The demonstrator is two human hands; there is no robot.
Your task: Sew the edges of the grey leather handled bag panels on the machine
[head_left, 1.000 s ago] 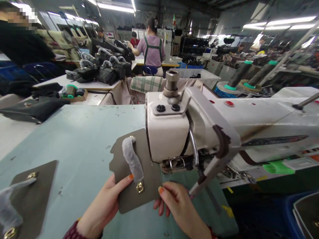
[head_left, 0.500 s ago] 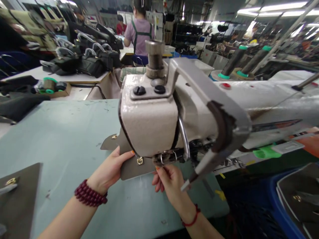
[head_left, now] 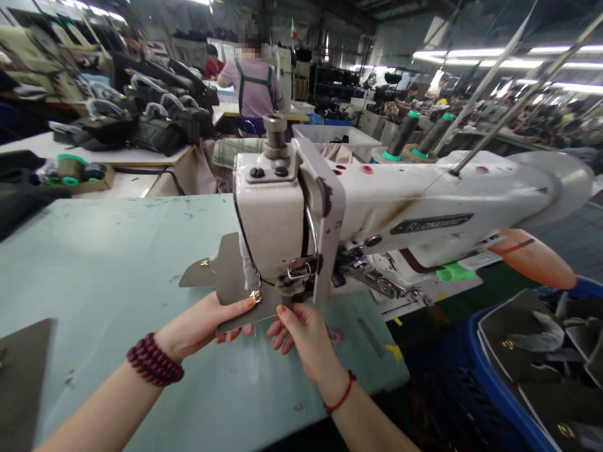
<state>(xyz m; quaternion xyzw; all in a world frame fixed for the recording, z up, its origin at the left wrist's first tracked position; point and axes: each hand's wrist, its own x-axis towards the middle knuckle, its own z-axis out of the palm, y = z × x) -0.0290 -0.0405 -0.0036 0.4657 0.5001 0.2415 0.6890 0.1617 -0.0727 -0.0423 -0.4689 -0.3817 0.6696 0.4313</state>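
Note:
A grey-brown bag panel (head_left: 229, 267) with gold metal fittings lies under the head of a white sewing machine (head_left: 271, 220). My left hand (head_left: 200, 329) grips its near left edge, thumb on top beside a gold clasp (head_left: 255, 296) and fingers underneath. At the near edge, just below the needle area, my right hand (head_left: 306, 339) pinches the panel between thumb and fingers. Its other fingers curl below the edge. The machine head hides the needle and part of the panel. A scrap of clear film (head_left: 249, 270) hangs by the clasp.
Another grey-brown panel (head_left: 23, 376) lies at the left of the pale green table (head_left: 117, 251). A blue basket (head_left: 475, 358) holding similar panels stands at right. Behind are black bags (head_left: 155, 129), thread cones (head_left: 400, 137) and a person in a purple shirt (head_left: 254, 85).
My view has shifted, showing more of the machine and basket at right. The panel's near edge is lifted and tilted, and my left thumb has moved onto the clasp area.

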